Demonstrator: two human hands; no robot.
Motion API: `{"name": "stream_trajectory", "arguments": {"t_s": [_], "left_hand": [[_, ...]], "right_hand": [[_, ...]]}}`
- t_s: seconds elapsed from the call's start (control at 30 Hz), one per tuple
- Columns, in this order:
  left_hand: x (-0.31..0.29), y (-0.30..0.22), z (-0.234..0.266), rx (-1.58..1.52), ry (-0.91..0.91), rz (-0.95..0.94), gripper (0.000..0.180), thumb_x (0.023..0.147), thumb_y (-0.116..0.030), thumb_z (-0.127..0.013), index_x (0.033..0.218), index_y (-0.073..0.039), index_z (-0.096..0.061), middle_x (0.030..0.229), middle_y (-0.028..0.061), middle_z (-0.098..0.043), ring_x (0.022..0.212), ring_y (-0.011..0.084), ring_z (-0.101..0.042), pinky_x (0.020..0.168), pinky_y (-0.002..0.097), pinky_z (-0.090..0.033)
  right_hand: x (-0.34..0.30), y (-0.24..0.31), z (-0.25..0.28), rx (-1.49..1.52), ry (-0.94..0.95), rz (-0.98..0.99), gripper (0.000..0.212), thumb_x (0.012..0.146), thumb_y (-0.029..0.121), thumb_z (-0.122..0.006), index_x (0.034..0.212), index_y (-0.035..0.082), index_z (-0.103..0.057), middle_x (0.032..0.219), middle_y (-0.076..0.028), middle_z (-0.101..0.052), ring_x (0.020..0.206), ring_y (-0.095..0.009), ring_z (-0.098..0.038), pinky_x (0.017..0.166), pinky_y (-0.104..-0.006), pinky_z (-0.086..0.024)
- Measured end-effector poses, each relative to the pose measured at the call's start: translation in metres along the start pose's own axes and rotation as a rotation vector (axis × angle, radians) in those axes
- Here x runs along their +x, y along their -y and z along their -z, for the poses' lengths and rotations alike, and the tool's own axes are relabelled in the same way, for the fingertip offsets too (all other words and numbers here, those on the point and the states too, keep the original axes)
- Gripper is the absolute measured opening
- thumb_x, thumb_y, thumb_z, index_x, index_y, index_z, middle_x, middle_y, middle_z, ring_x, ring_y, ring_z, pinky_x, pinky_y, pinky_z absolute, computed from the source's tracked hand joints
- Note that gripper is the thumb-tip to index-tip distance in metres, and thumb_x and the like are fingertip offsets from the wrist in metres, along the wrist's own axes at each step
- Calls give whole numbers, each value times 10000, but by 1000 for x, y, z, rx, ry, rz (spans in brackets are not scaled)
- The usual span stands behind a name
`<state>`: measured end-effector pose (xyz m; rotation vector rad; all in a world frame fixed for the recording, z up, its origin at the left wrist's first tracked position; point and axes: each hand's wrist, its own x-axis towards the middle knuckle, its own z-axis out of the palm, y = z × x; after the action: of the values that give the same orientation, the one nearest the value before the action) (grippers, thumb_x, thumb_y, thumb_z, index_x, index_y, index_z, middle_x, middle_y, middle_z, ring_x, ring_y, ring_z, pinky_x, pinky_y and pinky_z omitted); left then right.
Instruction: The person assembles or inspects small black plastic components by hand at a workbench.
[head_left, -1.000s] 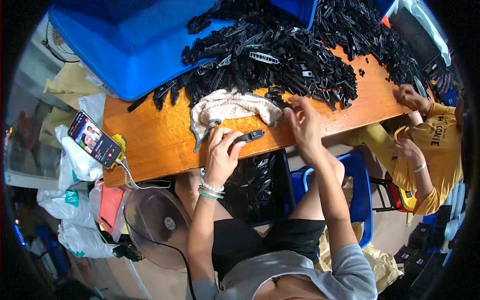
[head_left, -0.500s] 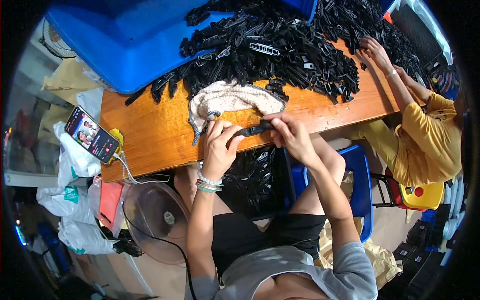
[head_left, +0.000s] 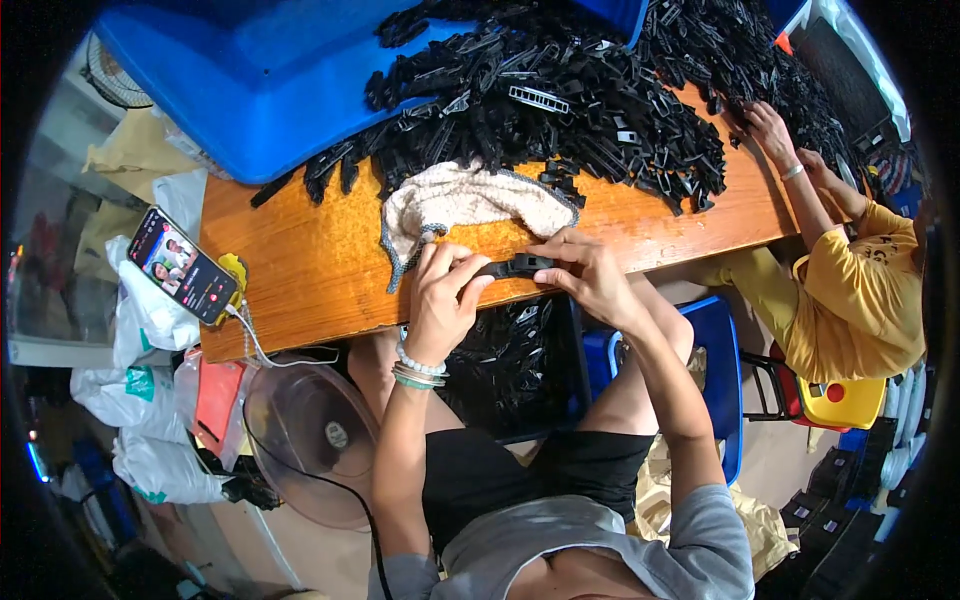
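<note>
Between my two hands, just above the front edge of the wooden table [head_left: 290, 270], is a black plastic part [head_left: 515, 266], long and narrow. My left hand [head_left: 443, 298] pinches its left end between thumb and fingers. At its right end, my right hand [head_left: 590, 272] grips it with the thumb below and the fingers above. Its exact kind is too small to make out. Behind my hands a crumpled pale cloth [head_left: 460, 195] with a grey edge lies on the table. Beyond the cloth spreads a big heap of black plastic parts [head_left: 560, 110].
A large blue bin [head_left: 250, 110] rests at the far left. A propped phone [head_left: 182, 265] with a cable stands at the left edge. Under the table are a dark crate [head_left: 515, 370] of black parts and a clear tub [head_left: 310, 440]. A co-worker [head_left: 850, 290] in yellow handles parts at right.
My right fingers have shifted on the black part, the thumb now pressing at its near side. The part sits slightly lower and flatter. The co-worker's hand has moved a little nearer.
</note>
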<state>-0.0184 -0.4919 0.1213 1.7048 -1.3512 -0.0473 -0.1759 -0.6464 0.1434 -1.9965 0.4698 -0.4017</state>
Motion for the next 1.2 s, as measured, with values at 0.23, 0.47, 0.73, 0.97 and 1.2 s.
{"name": "stream_trajectory", "arguments": {"t_s": [0.23, 0.47, 0.73, 0.97, 1.2], "left_hand": [[1, -2, -2, 25, 28, -65, 171, 759, -31, -683, 925, -11, -647, 881, 102, -559, 866, 291, -508, 772, 387, -429], [1, -3, -1, 2, 23, -37, 184, 743, -5, -694, 921, 19, -656, 896, 109, -589, 852, 290, -524, 775, 380, -436], [24, 75, 87, 196, -488, 121, 44, 818, -23, -624, 843, -18, -660, 862, 108, -629, 845, 263, -612, 788, 356, -472], [50, 189, 151, 901, -451, 295, 267, 799, -43, -631, 1064, -16, -647, 1013, 154, -612, 985, 341, -549, 885, 430, -439], [5, 151, 164, 332, -351, 431, 277, 825, -33, -651, 1098, 11, -645, 906, 102, -620, 799, 233, -609, 742, 338, -485]], "right_hand": [[6, -2, 2, -197, 12, 143, 302, 726, 72, -742, 1023, 26, -712, 883, -88, -571, 902, -243, -534, 821, -336, -430], [5, 3, -18, -308, -96, 289, 294, 705, 48, -739, 998, 38, -715, 903, -102, -577, 897, -279, -530, 806, -367, -434], [-50, 32, -11, -104, 219, -59, 310, 777, -3, -683, 1086, 11, -660, 954, -126, -584, 853, -255, -601, 767, -344, -474], [-75, 13, -26, -62, 203, 67, 244, 821, 3, -653, 1065, -14, -656, 871, -129, -590, 749, -229, -582, 670, -316, -471], [-84, 10, -37, 38, 260, -51, 213, 832, 51, -672, 1034, -16, -673, 842, -128, -610, 749, -219, -585, 681, -310, -472]]}}
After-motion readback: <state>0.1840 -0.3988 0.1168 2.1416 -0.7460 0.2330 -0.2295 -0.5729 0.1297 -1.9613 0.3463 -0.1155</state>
